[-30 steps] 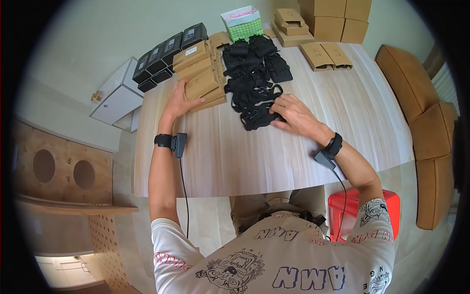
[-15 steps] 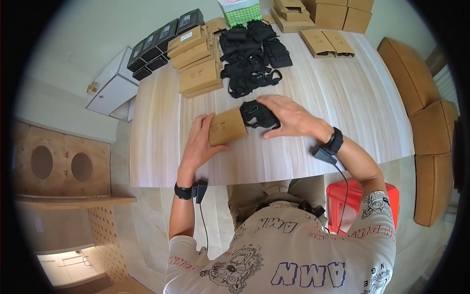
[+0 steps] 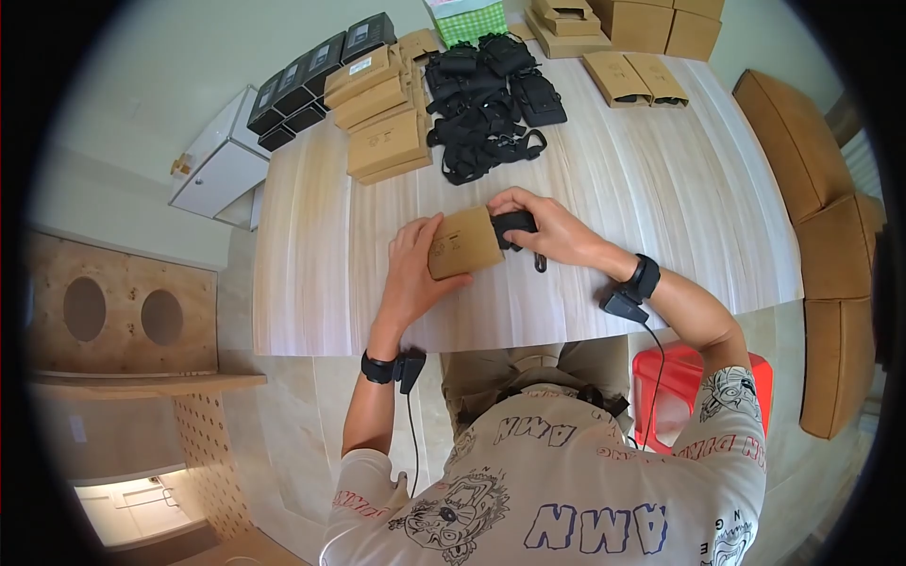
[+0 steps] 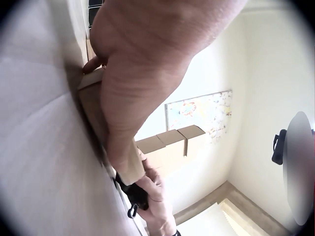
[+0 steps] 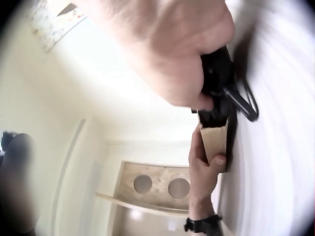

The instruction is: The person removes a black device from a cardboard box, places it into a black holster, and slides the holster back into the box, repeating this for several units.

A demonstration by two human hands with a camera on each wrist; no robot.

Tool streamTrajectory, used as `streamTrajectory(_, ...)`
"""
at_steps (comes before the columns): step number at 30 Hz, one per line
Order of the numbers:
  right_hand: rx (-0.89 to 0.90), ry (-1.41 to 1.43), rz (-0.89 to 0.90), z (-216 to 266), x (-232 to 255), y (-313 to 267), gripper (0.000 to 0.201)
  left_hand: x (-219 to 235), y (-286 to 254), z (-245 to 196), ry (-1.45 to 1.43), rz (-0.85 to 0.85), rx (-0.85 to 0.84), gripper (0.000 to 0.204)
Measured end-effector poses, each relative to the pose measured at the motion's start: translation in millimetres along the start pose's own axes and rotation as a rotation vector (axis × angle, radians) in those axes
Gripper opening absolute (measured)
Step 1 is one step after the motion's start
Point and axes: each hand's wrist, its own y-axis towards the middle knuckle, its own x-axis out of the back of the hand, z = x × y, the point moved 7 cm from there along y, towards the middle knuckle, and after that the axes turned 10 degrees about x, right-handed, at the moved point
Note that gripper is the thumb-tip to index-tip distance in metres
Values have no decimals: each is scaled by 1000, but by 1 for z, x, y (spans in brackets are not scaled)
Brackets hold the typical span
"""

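In the head view my left hand (image 3: 408, 272) grips a small brown cardboard box (image 3: 465, 243) around its left end, thumb along the near side. My right hand (image 3: 564, 236) grips a folded black strap bundle (image 3: 514, 224) at the box's right end. Part of the bundle is hidden by the box and my fingers. A dark clip (image 3: 540, 262) hangs below the bundle, and it also shows in the right wrist view, where the bundle (image 5: 216, 71) meets the box's open end (image 5: 214, 140).
Brown boxes (image 3: 387, 141) are stacked at the back left, beside black boxes (image 3: 316, 71). A heap of black straps and pouches (image 3: 481, 123) lies behind my hands. Two flat boxes (image 3: 628, 80) are at the right rear. A green checked bag (image 3: 469, 24) stands at the back.
My left hand has brought a box from the stack toward the front. My right hand has drawn a strap bundle off the heap and against the box's right end, where less of it now shows.
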Motion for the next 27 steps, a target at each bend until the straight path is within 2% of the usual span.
streamTrajectory(3, 61, -26, 68, -3, -7, 1, 54, -13, -4, -14, -18, -26, -63, 98)
streamTrajectory(7, 80, -41, 35, 8, 12, 1, 57, -16, -1, -9, -54, -84, -23, 98)
streamTrajectory(9, 165, -416, -70, 21, 35, -3, 50, -12, -2, -2, -11, -166, 21, 98)
streamTrajectory(10, 164, -416, -69, 20, 43, -2, 50, -11, -2, -1, -13, -166, 22, 98)
streamTrajectory(12, -161, -184, 137, -9, 46, -2, 41, -10, -2, -3, -16, -163, 3, 97)
streamTrajectory(13, -68, -145, 90, -16, 44, 1, 29, -10, -2, -4, -17, -162, 4, 97)
streamTrajectory(14, -69, -145, 89, -27, 39, -1, 29, -11, -3, -5, -3, -149, -6, 96)
streamTrajectory(16, -195, 214, 79, -37, 20, -1, 28, -12, -2, -7, 11, -135, -17, 95)
streamTrajectory(18, -216, 299, 93, -36, 10, -1, 25, -11, -3, -8, -4, -136, -23, 95)
streamTrajectory(20, -328, 605, -33, -42, 7, -2, 24, -11, -3, -5, -34, -149, -21, 95)
streamTrajectory(21, -329, 605, -30, -44, 6, -2, 24, -10, -3, -4, -64, -161, -20, 95)
streamTrajectory(23, -263, 378, -81, -50, 15, 1, 23, -12, -2, -5, -62, -163, -32, 94)
streamTrajectory(24, -264, 378, -82, -50, 9, 0, 23, -14, -2, -6, -59, -161, -47, 93)
streamTrajectory(26, -176, 311, -2, -42, -9, -2, 22, -14, -2, -10, -47, -158, -67, 93)
streamTrajectory(27, -137, 223, 92, -34, -15, 3, 23, -14, -2, -12, -32, -154, -89, 93)
